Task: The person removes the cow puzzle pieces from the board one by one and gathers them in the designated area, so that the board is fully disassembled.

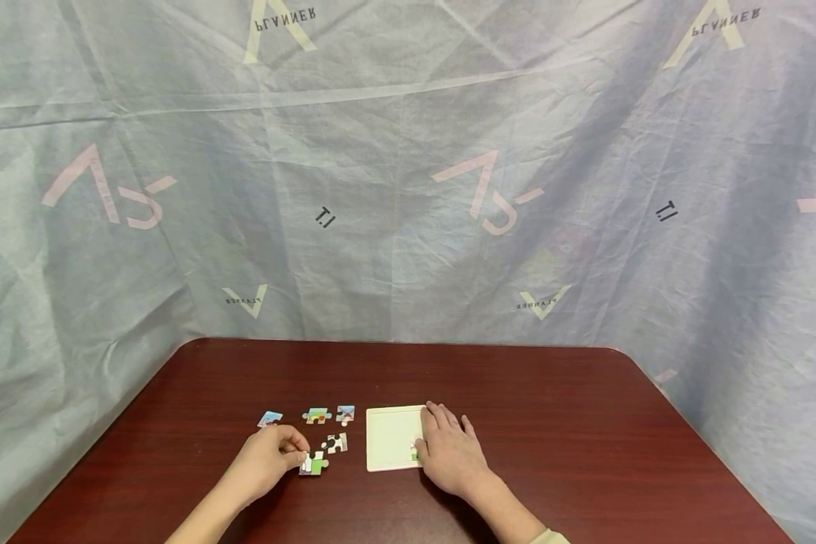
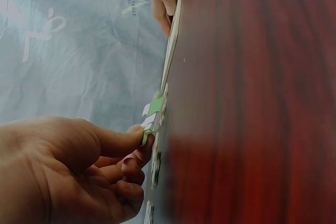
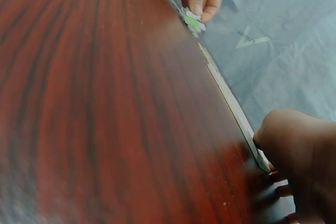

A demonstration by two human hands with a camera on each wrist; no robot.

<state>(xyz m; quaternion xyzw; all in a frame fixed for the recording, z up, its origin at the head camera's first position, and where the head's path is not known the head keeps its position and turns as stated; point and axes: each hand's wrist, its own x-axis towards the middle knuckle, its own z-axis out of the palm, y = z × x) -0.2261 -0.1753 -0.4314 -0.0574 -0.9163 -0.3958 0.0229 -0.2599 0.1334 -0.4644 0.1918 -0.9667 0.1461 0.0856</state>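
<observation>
Between thumb and index finger my left hand pinches a green-and-white jigsaw piece. In the left wrist view this jigsaw piece is tilted up at the fingertips, just above the table. My right hand lies over the right edge of a cream square puzzle tray, fingers extended and thumb on the tray. A small white-and-green piece shows in the tray's lower right, partly hidden by that thumb. The right wrist view shows the tray edge-on, flat on the table.
Loose jigsaw pieces lie left of the tray: a blue one beyond my left hand, a multicoloured one, one at the upper right, and a whitish one. The dark red table meets a grey cloth backdrop.
</observation>
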